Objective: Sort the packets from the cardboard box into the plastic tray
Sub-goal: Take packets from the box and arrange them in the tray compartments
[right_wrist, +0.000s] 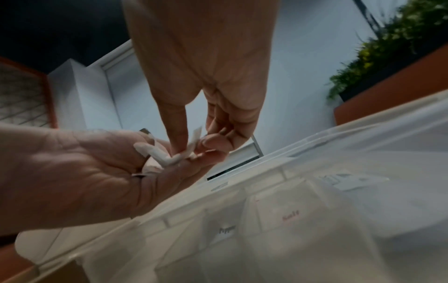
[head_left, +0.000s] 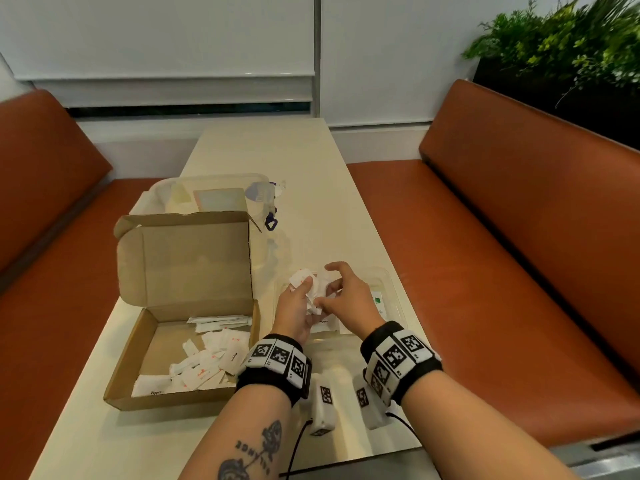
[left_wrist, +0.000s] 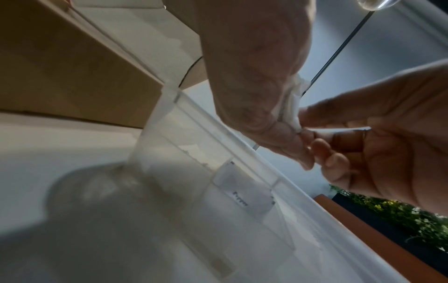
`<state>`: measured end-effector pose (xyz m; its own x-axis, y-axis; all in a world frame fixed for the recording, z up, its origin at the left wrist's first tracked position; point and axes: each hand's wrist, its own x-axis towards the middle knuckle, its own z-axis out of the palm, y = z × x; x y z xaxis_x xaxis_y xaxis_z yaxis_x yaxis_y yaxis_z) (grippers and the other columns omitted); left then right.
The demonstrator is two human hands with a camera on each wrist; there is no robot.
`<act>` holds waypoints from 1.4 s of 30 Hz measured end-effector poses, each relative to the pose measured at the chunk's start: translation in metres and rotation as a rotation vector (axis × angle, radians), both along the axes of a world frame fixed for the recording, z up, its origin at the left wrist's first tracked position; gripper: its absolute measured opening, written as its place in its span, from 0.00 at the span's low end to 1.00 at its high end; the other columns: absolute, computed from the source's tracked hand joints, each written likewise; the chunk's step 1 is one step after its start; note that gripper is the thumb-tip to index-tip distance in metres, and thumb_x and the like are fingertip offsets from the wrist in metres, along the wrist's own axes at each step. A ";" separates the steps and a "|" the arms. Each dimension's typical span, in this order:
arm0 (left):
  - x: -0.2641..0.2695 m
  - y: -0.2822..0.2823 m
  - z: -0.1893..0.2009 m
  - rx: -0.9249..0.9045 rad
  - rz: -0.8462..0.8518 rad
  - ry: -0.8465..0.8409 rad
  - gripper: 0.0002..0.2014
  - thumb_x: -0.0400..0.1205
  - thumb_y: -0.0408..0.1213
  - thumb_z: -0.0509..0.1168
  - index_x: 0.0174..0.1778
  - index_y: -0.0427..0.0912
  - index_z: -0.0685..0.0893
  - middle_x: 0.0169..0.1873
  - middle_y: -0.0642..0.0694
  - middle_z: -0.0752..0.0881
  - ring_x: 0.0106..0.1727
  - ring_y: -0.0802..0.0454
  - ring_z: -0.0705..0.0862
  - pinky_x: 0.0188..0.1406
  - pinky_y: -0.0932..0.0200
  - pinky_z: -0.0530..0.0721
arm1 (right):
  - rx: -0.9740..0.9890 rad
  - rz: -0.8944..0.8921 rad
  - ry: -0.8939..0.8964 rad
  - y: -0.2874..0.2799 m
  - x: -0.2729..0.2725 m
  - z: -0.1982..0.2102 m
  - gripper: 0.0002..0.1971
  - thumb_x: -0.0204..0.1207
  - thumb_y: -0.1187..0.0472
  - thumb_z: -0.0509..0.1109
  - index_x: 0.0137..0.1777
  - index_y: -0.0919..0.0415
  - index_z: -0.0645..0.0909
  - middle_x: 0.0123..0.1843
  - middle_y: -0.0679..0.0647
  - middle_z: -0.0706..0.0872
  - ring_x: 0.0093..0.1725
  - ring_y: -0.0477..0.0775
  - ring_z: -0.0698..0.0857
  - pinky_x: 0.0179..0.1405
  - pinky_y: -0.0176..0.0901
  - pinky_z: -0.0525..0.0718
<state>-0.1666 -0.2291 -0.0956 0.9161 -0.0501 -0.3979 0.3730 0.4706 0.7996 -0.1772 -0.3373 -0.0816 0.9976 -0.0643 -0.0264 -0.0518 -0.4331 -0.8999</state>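
Note:
An open cardboard box [head_left: 149,344] sits on the table at the left, with several white packets [head_left: 207,362] loose inside. To its right is the clear plastic tray [head_left: 393,289], divided into compartments [right_wrist: 315,201]. One holds a Pepper packet [right_wrist: 226,229], the one beside it a Salt packet [right_wrist: 290,217]. Above the tray my left hand [head_left: 304,301] holds a bunch of white packets [head_left: 303,277] in its cupped palm. My right hand [head_left: 329,294] pinches one packet [right_wrist: 191,145] of that bunch between thumb and finger. The left wrist view shows the bunch of packets [left_wrist: 293,107] wedged between both hands.
A clear lidded container [head_left: 214,195] with a blue clip [head_left: 272,223] stands behind the box. Orange benches run along the left [head_left: 52,237] and right [head_left: 519,254] of the narrow table. A plant [head_left: 571,39] is at the far right. Tagged sensor modules [head_left: 323,407] with cables lie near the front edge.

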 end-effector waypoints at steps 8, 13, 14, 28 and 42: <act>0.005 0.006 0.007 -0.027 0.197 0.023 0.10 0.85 0.31 0.60 0.62 0.39 0.78 0.49 0.41 0.86 0.47 0.44 0.86 0.29 0.56 0.89 | 0.345 -0.172 -0.031 -0.013 0.002 0.004 0.16 0.72 0.68 0.75 0.56 0.61 0.74 0.40 0.60 0.87 0.32 0.52 0.87 0.40 0.45 0.90; 0.004 0.008 0.007 0.038 0.173 -0.047 0.19 0.85 0.28 0.59 0.72 0.45 0.70 0.66 0.43 0.72 0.63 0.37 0.79 0.29 0.54 0.90 | 0.317 -0.194 -0.089 -0.017 0.005 0.009 0.08 0.77 0.65 0.70 0.55 0.64 0.79 0.40 0.58 0.89 0.39 0.55 0.88 0.45 0.49 0.89; 0.004 0.009 0.007 0.065 0.158 -0.077 0.23 0.85 0.28 0.58 0.75 0.50 0.67 0.67 0.47 0.68 0.65 0.38 0.77 0.30 0.54 0.90 | 0.262 -0.188 -0.102 -0.018 0.006 0.011 0.06 0.77 0.63 0.70 0.51 0.63 0.80 0.39 0.56 0.88 0.40 0.55 0.87 0.43 0.48 0.89; 0.000 0.007 0.013 0.164 -0.143 -0.154 0.06 0.82 0.34 0.67 0.52 0.39 0.87 0.58 0.42 0.82 0.56 0.46 0.85 0.42 0.54 0.90 | 0.148 -0.165 -0.091 -0.019 0.019 0.017 0.13 0.81 0.59 0.65 0.39 0.64 0.85 0.35 0.54 0.87 0.32 0.48 0.86 0.47 0.55 0.88; 0.010 0.025 0.002 0.234 0.148 -0.253 0.09 0.82 0.27 0.65 0.49 0.44 0.87 0.57 0.50 0.79 0.53 0.50 0.83 0.39 0.61 0.89 | 0.256 -0.256 -0.024 -0.007 0.021 0.008 0.14 0.74 0.67 0.74 0.55 0.61 0.74 0.42 0.64 0.89 0.34 0.54 0.87 0.43 0.47 0.88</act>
